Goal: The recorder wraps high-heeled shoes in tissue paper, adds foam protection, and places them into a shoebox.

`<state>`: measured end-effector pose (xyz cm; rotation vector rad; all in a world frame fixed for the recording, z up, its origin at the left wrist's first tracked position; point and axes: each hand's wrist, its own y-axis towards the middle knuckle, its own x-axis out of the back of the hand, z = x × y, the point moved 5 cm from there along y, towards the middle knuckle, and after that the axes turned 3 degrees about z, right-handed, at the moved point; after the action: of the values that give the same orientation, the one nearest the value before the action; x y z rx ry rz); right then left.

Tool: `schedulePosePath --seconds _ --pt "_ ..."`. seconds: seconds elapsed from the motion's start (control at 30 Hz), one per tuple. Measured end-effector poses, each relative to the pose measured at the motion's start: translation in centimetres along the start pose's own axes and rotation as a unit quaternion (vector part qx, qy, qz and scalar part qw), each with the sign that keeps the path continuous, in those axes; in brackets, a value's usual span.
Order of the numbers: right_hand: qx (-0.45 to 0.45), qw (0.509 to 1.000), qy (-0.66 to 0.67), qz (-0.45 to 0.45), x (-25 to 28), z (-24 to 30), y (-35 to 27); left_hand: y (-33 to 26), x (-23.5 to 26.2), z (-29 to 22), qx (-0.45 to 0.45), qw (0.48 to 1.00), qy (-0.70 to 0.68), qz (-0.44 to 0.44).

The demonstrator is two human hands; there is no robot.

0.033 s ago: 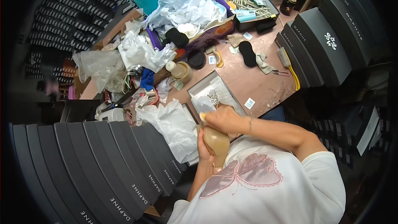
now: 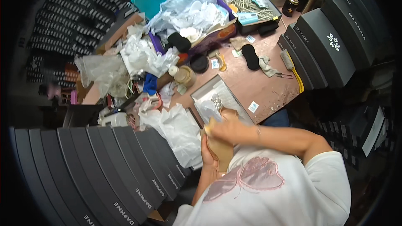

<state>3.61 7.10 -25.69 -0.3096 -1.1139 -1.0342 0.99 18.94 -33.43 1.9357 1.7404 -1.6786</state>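
Observation:
A tan shoe (image 2: 221,152) with a glittering ornament (image 2: 217,101) at its toe is held close to my chest, over the table's near edge. My left hand (image 2: 207,150) grips it from below along the sole. My right hand (image 2: 228,128) lies on top of it, fingers closed on a small pale pad (image 2: 208,126) pressed against the shoe. Just beyond the hands lies an open shallow grey box (image 2: 234,94) lined with white paper.
Rows of dark grey shoe boxes stand at lower left (image 2: 104,171) and at right (image 2: 331,37). Crumpled white tissue paper (image 2: 180,129), a small jar (image 2: 184,75), black pads (image 2: 251,56), a yellow-handled brush (image 2: 293,69) and a tray of sticks (image 2: 251,4) crowd the brown table (image 2: 259,86).

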Motion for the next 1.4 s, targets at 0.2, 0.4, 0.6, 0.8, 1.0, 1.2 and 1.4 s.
schedulePosePath --seconds 0.2,0.4,0.6,0.8,1.0,1.2,1.4 --pt "0.131 0.985 0.114 0.018 1.5 2.6 -3.6 -0.7 -0.2 0.0 -0.001 1.000 -0.003 0.001" --pt "0.070 0.991 0.111 0.037 0.3 0.3 -0.7 -1.1 0.0 -0.1 0.023 1.000 0.016 0.005" --pt "0.065 0.987 0.131 0.072 0.6 1.9 1.2 -1.1 0.2 -1.0 -0.013 0.999 0.020 -0.038" --pt "-0.365 0.558 0.740 -0.088 -3.3 -11.4 -0.9 0.7 -0.1 -7.6 -0.085 0.978 0.191 -0.006" --pt "-0.318 0.355 0.873 -0.101 -1.8 -10.8 -4.4 2.7 -4.1 -2.8 -0.157 0.658 0.731 0.092" --pt "-0.312 0.346 0.877 -0.113 -2.1 -11.3 -5.2 7.0 -4.2 6.3 -0.073 0.469 0.877 0.068" --pt "-0.363 0.469 0.796 -0.120 0.2 -11.7 -4.6 6.5 -1.7 2.8 -0.220 0.674 0.701 0.079"
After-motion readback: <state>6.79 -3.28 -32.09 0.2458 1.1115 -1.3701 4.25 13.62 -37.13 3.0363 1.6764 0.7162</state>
